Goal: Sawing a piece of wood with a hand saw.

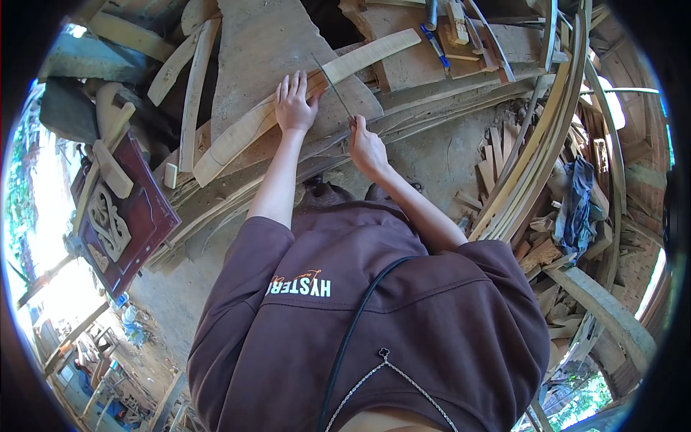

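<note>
A long, pale, curved wooden board [242,134] lies across a wide wooden plank [268,36] on the bench. My left hand [294,104] rests flat on the board near its middle, fingers stretched out and thumb pointing right. Just to the right, my right hand [368,149] is closed around the near end of a narrow saw [332,86]. Its thin blade, seen almost edge-on, crosses the board at a slant. The handle is mostly hidden in my fist. A pencil-like line curves over the board's left part.
A blue-handled tool [435,47] and wood blocks [457,23] lie at the back right. Long bent strips [536,137] rise on the right beside scrap wood [543,253]. A dark red carved panel [128,216] leans at left. Curved offcuts [194,101] lie left of the plank.
</note>
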`<control>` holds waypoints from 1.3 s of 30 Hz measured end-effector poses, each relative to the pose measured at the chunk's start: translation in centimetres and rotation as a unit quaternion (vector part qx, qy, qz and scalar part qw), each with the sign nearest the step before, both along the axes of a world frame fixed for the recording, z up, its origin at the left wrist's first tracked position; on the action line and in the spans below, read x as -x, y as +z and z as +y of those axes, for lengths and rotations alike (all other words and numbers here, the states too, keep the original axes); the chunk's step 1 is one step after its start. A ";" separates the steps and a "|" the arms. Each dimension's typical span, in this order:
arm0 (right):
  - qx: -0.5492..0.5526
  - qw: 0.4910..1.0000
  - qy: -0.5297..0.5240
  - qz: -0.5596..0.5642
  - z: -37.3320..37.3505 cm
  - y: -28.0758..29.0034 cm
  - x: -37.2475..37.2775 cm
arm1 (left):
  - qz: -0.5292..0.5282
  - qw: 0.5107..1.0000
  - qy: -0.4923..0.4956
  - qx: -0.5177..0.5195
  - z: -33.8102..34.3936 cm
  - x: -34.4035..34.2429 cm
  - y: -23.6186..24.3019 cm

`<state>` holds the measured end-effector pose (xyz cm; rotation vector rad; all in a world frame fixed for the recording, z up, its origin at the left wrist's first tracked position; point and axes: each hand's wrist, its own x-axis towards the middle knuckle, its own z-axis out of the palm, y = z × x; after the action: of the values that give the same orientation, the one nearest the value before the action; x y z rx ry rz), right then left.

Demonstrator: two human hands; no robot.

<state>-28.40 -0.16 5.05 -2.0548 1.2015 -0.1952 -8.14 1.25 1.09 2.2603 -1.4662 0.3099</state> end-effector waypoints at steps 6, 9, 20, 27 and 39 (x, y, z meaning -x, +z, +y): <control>-0.002 1.000 -0.011 -0.001 0.1 0.1 0.0 | -0.006 1.000 -0.001 0.011 0.0 0.2 0.1; 0.001 1.000 -0.013 -0.007 0.5 0.1 0.3 | -0.009 1.000 0.000 0.010 0.0 0.1 0.1; 0.016 0.998 0.016 0.055 -0.2 0.2 -1.2 | -0.010 1.000 0.002 -0.012 -0.1 -0.5 0.0; 0.025 0.999 0.001 0.040 -1.9 -0.2 -2.5 | -0.004 1.000 -0.003 0.000 -0.2 0.4 0.4; 0.051 0.999 -0.002 -0.013 -2.8 -0.7 -2.5 | 0.014 1.000 -0.022 0.010 -0.7 0.4 0.7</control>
<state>-25.90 -2.98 4.33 -2.1304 1.2022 -0.2909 -8.57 0.57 1.83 2.2044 -1.4903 0.2776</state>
